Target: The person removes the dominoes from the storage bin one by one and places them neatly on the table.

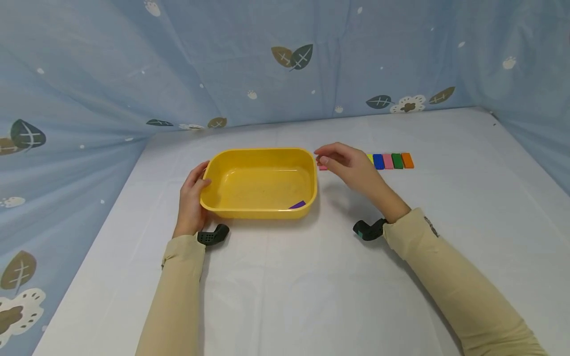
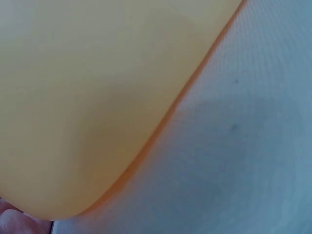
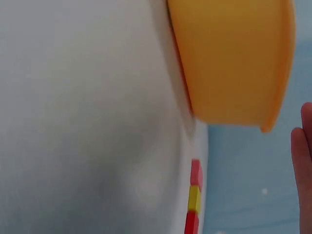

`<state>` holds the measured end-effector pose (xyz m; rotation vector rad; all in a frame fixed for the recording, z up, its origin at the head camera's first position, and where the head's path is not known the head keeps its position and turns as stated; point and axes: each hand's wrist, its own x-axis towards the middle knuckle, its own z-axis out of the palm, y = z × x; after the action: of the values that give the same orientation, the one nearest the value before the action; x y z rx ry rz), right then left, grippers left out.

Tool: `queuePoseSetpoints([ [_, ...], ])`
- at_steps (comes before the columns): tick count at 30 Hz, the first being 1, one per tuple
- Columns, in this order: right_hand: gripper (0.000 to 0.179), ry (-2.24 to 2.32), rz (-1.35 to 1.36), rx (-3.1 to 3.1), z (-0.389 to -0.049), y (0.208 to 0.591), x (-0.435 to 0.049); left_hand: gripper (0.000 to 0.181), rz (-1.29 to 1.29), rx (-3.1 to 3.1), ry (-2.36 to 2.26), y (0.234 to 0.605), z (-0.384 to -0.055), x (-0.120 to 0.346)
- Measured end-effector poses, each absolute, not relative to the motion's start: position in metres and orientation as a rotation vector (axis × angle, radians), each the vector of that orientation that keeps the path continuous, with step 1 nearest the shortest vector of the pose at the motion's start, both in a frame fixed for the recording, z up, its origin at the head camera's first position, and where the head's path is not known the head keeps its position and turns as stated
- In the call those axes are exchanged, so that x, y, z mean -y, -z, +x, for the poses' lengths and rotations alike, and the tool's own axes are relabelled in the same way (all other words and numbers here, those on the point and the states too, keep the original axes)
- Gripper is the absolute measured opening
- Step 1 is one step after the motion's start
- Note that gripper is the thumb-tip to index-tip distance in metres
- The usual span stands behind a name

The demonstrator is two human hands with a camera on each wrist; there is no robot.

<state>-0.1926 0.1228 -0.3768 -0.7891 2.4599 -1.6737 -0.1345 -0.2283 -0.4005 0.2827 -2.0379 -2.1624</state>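
A yellow plastic basin (image 1: 256, 213) stands on the white table, with one purple block (image 1: 297, 204) inside at its front right corner. My left hand (image 1: 190, 205) holds the basin's left end, thumb at the rim and fingers along the outer wall. Just off the right rim, my right hand (image 1: 349, 165) hovers with loosely bent fingers and nothing visible in them. It partly hides a row of coloured blocks on the table. A pink block (image 1: 323, 168) peeks out beneath the fingers; to the right of the hand lie a blue block (image 1: 378, 161), a green block (image 1: 398, 160) and an orange block (image 1: 407, 160).
A white cloth (image 1: 285, 287) covers the table. Blue patterned fabric (image 1: 249, 59) hangs behind it and at both sides. In the right wrist view, a yellow block (image 3: 194, 198) and a red block (image 3: 191, 222) line up beyond the basin's end.
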Motion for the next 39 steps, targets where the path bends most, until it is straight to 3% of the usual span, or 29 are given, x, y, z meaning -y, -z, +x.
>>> queuePoseSetpoints([
  [9, 0.032, 1.07, -1.273, -2.706, -0.172, 0.373, -0.097, 0.044, 0.276, 2.027, 2.169, 0.401, -0.134, 0.229],
  [15, 0.046, 0.52, -1.541, -2.886, -0.156, 0.38, -0.078, 0.044, 0.257, 2.018, 2.17, 0.404, -0.135, 0.231],
  [20, 0.052, 0.384, -1.545, -2.849, -0.149, 0.382, -0.071, 0.044, 0.248, 2.026, 2.164, 0.406, -0.136, 0.231],
  [32, 0.023, 0.346, -1.591, -2.774, -0.146, 0.38, -0.071, 0.044, 0.228, 2.057, 2.152, 0.403, -0.137, 0.232],
  [39, 0.019, 0.381, -1.601, -2.728, -0.15, 0.38, -0.073, 0.044, 0.227, 2.06, 2.152, 0.405, -0.136, 0.232],
])
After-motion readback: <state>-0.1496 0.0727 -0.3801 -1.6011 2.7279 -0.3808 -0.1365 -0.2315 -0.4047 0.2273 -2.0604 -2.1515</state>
